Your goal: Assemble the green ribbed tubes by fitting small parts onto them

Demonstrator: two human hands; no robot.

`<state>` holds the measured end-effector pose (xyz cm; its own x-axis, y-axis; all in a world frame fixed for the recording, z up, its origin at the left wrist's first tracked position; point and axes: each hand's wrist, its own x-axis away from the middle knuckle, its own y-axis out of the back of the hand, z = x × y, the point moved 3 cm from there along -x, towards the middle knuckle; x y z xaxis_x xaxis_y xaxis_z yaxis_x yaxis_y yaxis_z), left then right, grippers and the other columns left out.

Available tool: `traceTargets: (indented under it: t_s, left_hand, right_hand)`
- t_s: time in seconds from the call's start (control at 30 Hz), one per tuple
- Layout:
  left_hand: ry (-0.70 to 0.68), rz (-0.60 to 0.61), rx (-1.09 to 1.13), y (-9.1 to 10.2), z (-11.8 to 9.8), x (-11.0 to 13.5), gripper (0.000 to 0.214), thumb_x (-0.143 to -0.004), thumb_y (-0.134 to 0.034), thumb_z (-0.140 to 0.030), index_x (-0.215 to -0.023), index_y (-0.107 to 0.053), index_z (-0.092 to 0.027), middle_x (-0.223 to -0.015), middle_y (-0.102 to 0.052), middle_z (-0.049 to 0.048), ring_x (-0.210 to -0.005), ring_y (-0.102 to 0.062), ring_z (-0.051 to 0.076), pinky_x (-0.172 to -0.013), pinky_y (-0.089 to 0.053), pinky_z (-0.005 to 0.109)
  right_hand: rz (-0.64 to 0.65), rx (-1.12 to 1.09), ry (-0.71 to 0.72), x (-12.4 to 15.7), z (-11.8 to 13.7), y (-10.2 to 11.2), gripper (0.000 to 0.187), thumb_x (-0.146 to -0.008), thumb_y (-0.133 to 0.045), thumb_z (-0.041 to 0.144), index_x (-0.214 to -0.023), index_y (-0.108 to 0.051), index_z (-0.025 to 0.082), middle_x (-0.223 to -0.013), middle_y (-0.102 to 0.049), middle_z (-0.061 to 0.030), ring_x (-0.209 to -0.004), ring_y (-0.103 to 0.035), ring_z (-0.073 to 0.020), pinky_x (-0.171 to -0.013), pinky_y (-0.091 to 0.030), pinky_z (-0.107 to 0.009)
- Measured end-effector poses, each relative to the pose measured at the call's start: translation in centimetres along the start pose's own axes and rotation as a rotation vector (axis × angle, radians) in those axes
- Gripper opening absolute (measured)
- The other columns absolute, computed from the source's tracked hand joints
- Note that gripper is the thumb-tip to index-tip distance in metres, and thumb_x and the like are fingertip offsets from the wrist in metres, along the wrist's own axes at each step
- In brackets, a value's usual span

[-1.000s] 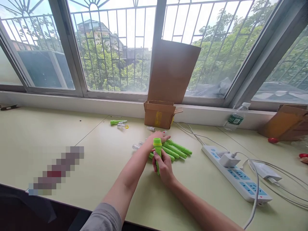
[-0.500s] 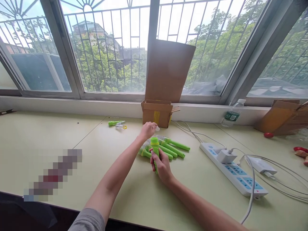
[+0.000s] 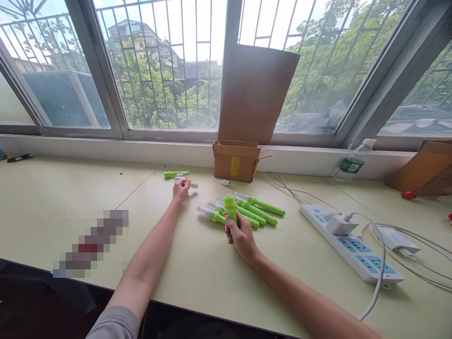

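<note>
Mid-frame, my right hand (image 3: 243, 234) grips a green tube (image 3: 230, 208), while my left hand (image 3: 181, 189), fingers bent, is by clear parts (image 3: 180, 177) left of centre, hold unclear.

It looks like a small work room, maybe a workshop or an office; I can't tell which. A long, pale desk (image 3: 197, 263) sits under big windows (image 3: 169, 70). In the middle are a cardboard box (image 3: 232, 164) and matching green sticks (image 3: 260, 213); a power strip (image 3: 353, 248) lies lower right.
</note>
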<state>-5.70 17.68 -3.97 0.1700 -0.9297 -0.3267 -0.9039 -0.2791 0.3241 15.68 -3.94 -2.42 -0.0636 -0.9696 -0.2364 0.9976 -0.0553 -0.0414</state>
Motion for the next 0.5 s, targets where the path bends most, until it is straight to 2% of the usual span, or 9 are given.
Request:
traceTargets:
  t_s: [0.3, 0.5]
  left_hand:
    - [0.005, 0.016, 0.070, -0.18, 0.13, 0.10, 0.026, -0.075, -0.065, -0.034, -0.096, -0.071, -0.020, -0.080, -0.070, 0.0035, -0.068, -0.064, 0.014, -0.060, -0.053, 0.024]
    - [0.011, -0.006, 0.087, -0.08, -0.22, 0.41, 0.029, -0.078, -0.061, -0.038, -0.095, -0.071, -0.017, -0.079, -0.071, 0.0051, -0.063, -0.064, 0.013, -0.058, -0.054, 0.025]
  right_hand:
    - [-0.001, 0.000, 0.000, 0.00, 0.26, -0.15, 0.025, -0.087, -0.054, 0.043, -0.077, -0.047, 0.021, -0.059, -0.050, 0.0050, -0.037, -0.043, -0.0081, -0.034, -0.033, -0.022]
    - [-0.005, -0.002, -0.009, -0.02, 0.42, -0.18, 0.025, -0.085, -0.054, 0.043, -0.077, -0.048, 0.021, -0.057, -0.051, 0.0051, -0.036, -0.043, -0.0085, -0.033, -0.033, -0.022]
